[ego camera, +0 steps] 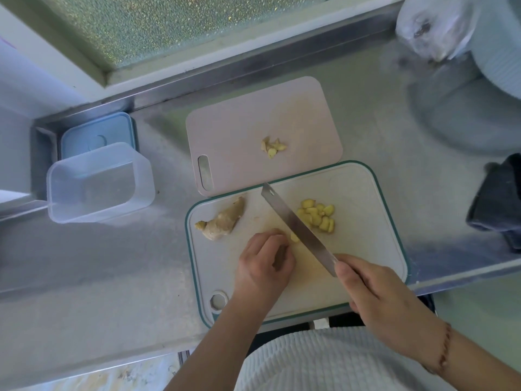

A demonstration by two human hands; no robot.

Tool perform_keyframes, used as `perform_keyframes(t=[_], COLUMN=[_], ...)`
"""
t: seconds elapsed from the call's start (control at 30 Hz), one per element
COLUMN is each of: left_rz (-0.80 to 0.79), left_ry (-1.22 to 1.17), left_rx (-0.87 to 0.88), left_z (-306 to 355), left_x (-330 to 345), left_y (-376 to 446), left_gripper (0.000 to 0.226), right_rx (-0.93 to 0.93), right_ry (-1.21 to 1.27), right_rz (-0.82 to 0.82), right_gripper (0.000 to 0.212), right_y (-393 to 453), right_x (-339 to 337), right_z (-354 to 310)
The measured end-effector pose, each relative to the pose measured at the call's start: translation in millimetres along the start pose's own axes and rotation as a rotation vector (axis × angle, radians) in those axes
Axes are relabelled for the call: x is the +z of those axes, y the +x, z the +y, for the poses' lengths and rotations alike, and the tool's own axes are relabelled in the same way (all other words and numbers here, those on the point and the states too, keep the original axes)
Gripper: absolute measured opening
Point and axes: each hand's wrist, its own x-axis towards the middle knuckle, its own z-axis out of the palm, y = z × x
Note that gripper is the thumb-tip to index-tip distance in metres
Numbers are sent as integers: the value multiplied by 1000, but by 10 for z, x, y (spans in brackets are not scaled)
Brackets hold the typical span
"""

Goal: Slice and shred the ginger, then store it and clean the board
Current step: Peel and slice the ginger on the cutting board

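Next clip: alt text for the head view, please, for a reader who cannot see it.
On a green-rimmed cutting board, the right hand holds a knife while the left hand grips a ginger piece. Slices and an uncut ginger root lie beside; an open clear container stands left.

Ahead of the left hand (265, 261) fingers lies bare white board (253, 277), with the ginger root (222, 221) just beyond. The knife blade (296, 224) bars the way on their right, ginger slices (318, 218) behind it. Open counter (112, 263) stretches to their left, up to the clear container (98, 182).
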Motion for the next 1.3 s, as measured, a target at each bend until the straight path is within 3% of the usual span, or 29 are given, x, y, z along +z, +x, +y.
perform_keyframes(t=[0.2, 0.37, 0.47, 0.73, 1.3], left_rz=[94, 81, 58, 121, 145], left_ry=[10, -27, -53, -46, -39], left_rx=[-106, -88, -80, -25, -30], left_z=[-113, -87, -21, -89, -112], left_x=[-186, -161, -66, 47, 48], left_y=[-172, -172, -171, -252, -248], left_gripper=[12, 11, 15, 11, 16], right_rx=[28, 79, 59, -9, -73], right_ry=[-21, -101, -145, -241, -355], right_rz=[-108, -73, -10, -64, -22], right_gripper=[27, 30, 44, 67, 59], right_y=[-3, 90, 129, 60, -64], right_x=[65, -9, -8, 311, 258], right_z=[51, 58, 31, -48, -67])
